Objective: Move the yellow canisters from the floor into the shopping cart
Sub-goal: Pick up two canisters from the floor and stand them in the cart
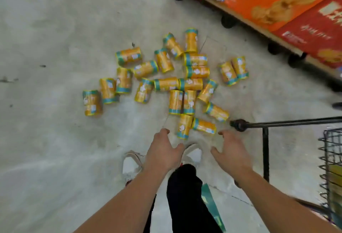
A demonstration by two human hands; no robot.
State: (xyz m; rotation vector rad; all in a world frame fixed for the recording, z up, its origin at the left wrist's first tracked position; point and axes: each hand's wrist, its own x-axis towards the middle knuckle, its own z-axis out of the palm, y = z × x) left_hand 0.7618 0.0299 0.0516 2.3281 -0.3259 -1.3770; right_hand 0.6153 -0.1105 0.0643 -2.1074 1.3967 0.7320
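Several yellow canisters [166, 83] with teal bands lie scattered on the grey concrete floor ahead of me. The nearest canister [184, 126] lies just beyond my fingertips, with another canister [204, 126] beside it on the right. My left hand [163, 150] reaches out over the floor, fingers relaxed, holding nothing. My right hand [230, 149] is stretched forward the same way, empty. The shopping cart [331, 158] stands at the right edge, its dark handle bar [277, 124] pointing toward the canisters.
A low wheeled display [277, 7] stacked with orange and red boxes runs along the upper right. My white shoes [132, 166] and a dark trouser leg sit below my hands. A green floor marking [212, 207] lies by my feet. Bare floor spreads to the left.
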